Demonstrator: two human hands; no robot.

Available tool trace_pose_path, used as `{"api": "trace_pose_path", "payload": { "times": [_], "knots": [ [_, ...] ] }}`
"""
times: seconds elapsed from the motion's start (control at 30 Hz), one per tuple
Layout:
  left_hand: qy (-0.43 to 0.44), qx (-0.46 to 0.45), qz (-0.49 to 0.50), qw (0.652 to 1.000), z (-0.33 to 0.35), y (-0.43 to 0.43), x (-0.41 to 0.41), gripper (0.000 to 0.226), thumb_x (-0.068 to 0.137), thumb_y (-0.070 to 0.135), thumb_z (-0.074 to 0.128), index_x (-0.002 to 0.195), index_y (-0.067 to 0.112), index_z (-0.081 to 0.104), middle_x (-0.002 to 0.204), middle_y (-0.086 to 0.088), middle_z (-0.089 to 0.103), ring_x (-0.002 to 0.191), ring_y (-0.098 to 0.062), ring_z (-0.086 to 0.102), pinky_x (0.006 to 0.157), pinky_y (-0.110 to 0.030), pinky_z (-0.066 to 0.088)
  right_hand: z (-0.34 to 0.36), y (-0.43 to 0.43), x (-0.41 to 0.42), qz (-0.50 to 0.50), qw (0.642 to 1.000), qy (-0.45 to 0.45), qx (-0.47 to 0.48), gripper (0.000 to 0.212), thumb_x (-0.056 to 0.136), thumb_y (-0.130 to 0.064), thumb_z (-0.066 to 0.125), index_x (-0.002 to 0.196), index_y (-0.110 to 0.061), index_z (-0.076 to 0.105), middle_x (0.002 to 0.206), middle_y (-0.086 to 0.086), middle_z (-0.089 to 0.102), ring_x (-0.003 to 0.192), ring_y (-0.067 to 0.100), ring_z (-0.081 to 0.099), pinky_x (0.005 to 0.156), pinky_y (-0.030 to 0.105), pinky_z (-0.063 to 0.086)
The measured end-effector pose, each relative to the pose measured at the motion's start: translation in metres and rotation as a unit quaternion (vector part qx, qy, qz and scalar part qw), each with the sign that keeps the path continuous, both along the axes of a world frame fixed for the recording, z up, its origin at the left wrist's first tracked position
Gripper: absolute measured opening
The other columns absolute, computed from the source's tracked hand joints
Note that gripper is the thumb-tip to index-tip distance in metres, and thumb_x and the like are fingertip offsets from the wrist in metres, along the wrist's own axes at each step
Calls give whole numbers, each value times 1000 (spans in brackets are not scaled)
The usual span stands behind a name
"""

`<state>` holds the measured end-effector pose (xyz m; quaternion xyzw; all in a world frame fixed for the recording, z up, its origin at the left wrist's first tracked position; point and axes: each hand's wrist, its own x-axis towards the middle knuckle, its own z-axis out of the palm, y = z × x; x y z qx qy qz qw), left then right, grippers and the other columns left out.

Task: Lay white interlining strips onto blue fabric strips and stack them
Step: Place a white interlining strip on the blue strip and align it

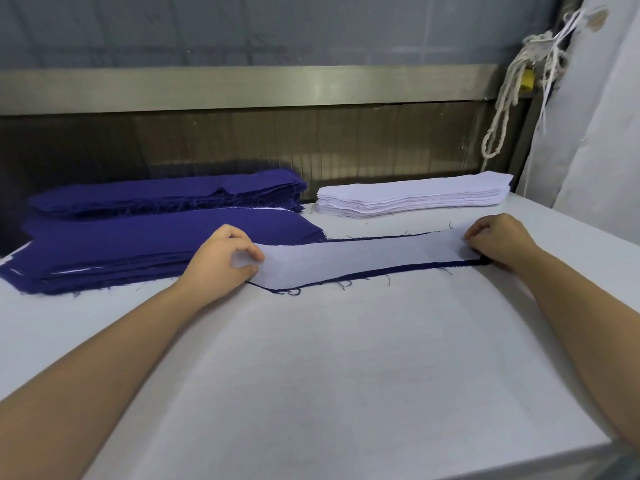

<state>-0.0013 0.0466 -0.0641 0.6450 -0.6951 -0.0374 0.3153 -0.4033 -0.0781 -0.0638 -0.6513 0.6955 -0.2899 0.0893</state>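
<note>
- Head view: one white interlining strip (363,259) is laid on one blue fabric strip (381,271), of which only the frayed near edge is seen. The pair is stretched across the white table (311,375) toward 12 o'clock.
- Two bare hands are counted. The white strip's left end is pinched between thumb and fingers of the left hand (221,261), at 11 o'clock.
- Its right end is gripped under the curled fingers of the right hand (498,240), at 1 o'clock.
- One white interlining pile (412,195) is stacked behind the pair at 1 o'clock, apart from it.
- Two blue piles are found at 10 o'clock: a rear blue pile (166,195) and a near blue pile (138,244). White edges are seen between the layers of the near one, and its right end is reached by the left hand.
- One knotted cord (509,98) is hung beyond the table at 1 o'clock.
</note>
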Motion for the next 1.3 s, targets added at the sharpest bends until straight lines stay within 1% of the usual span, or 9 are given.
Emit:
{"api": "trace_pose_path", "payload": {
  "times": [0.1,0.33,0.53,0.77,0.97,1.07,1.13,1.2,1.3],
  "knots": [
    [-8,-3,29,1000,-2,-2,3,18,80,10,71,89,25,68,108,9,42,95,-7,45,81,-20,33,-4,-1,7,-33,996,77,0,23,88,-13,48,99,-8,67,118,20,44,109,38,40,88,36,37],
    [-1,-49,53,997,-3,-10,5,13,84,11,66,90,23,69,103,8,45,101,-13,34,82,-27,32,-1,-2,24,-67,974,211,-37,25,89,-22,54,108,-14,68,128,12,39,118,35,28,96,39,28],
    [39,-62,83,994,8,-33,1,19,88,9,60,93,26,66,104,8,47,101,-15,34,86,-29,34,11,-14,60,14,972,229,-43,27,90,-19,49,109,-13,67,117,14,51,112,36,39,93,40,37],
    [56,-69,61,994,20,-69,-17,18,88,8,60,90,25,64,102,6,48,90,-13,44,79,-28,38,20,-46,111,68,970,225,-62,41,90,-14,50,131,-19,53,131,10,45,121,31,35,97,38,33],
    [69,-57,34,995,23,-95,-37,21,86,5,59,86,25,63,93,9,49,78,-8,44,75,-23,36,19,-69,141,118,950,275,-92,29,93,-14,43,119,-14,57,130,7,47,119,29,37,93,37,31],
    [74,-53,29,995,24,-105,-44,20,86,4,59,88,23,65,89,12,48,72,-4,45,75,-22,37,20,-75,149,132,938,301,-109,16,93,-10,44,85,-15,58,117,7,55,107,27,43,82,33,30],
    [80,-52,27,995,24,-109,-47,18,86,4,59,91,21,67,89,12,48,71,-3,46,76,-22,37,18,-77,152,131,934,306,-132,26,90,-3,46,67,-16,43,103,8,61,87,26,43,73,29,25],
    [84,-51,25,995,23,-112,-48,18,87,5,59,93,19,68,90,11,49,73,-5,46,77,-22,38,19,-81,152,125,940,280,-151,17,89,0,46,78,-12,52,98,9,64,81,29,46,70,28,25],
    [84,-46,26,995,20,-115,-49,17,87,5,59,93,19,68,91,11,49,72,-4,46,76,-21,37,22,-82,152,109,963,203,-142,18,92,-7,46,97,-6,64,97,11,66,91,30,57,70,28,31]
  ]
}}
